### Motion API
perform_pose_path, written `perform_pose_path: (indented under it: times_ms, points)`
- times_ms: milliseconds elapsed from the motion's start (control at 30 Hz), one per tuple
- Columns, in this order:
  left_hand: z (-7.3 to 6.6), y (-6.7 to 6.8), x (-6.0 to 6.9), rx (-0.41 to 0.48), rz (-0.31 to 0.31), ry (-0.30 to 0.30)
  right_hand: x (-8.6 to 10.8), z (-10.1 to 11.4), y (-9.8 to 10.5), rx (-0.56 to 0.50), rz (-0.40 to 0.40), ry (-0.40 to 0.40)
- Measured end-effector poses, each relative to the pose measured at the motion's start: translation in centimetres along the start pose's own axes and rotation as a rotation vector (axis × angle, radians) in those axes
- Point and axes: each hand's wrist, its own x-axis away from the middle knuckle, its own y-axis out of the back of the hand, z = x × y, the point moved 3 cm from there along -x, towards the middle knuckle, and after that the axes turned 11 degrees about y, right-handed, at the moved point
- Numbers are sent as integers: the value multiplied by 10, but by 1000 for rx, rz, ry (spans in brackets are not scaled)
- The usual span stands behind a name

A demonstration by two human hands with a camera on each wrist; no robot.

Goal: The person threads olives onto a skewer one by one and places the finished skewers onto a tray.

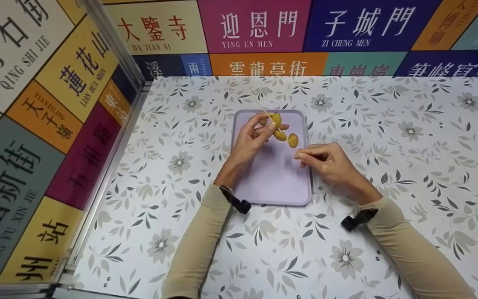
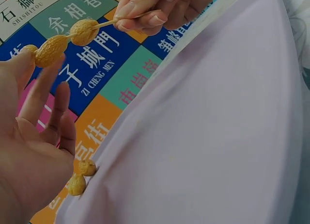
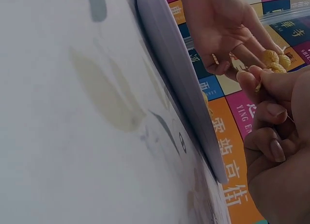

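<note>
A thin wooden skewer runs through several wrinkled yellow oval fruits, whose exact kind I cannot tell. My left hand pinches the skewered row near one fruit, partly hidden by the thumb. Further along the skewer sit a longer fruit and a rounder one. The skewer's near end is pinched between thumb and fingers of my right hand. Both hands are above a pale purple tray. Two loose yellow fruits lie at the tray's far side in the left wrist view.
The tray lies on a table with a white floral cover. Panels with coloured lettered blocks stand behind and at the left. Each wrist wears a black strap with a small device.
</note>
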Motion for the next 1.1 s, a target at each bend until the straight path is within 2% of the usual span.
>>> perform_pose_path:
  times_ms: [167, 300, 500, 633, 767, 867, 967, 1033, 1100]
  points:
    - [1, -3, 0, -74, -36, 40, -1, 0, 1, -1, -3, 12]
    - [2, -4, 0, -65, -30, 61, -2, 1, 0, 0, -12, 13]
    - [2, -6, 1, -40, 9, 48, -2, 1, -2, -34, -33, -7]
    - [2, -7, 1, -40, 11, 46, -1, 0, -1, -51, -41, -24]
    - [3, -3, 0, -45, -3, 86, 0, -1, 2, -37, -36, -28]
    - [0, 4, -2, -75, -31, 86, 0, -2, 5, -10, -46, -13]
    - [-6, 16, -5, -176, -109, 23, -1, -4, 8, -4, -78, 3]
    - [-10, 26, -6, -289, -187, -23, -1, -4, 9, -8, -96, 3]
    - [-13, 35, -7, -444, -272, -47, -2, -5, 9, -17, -112, -4]
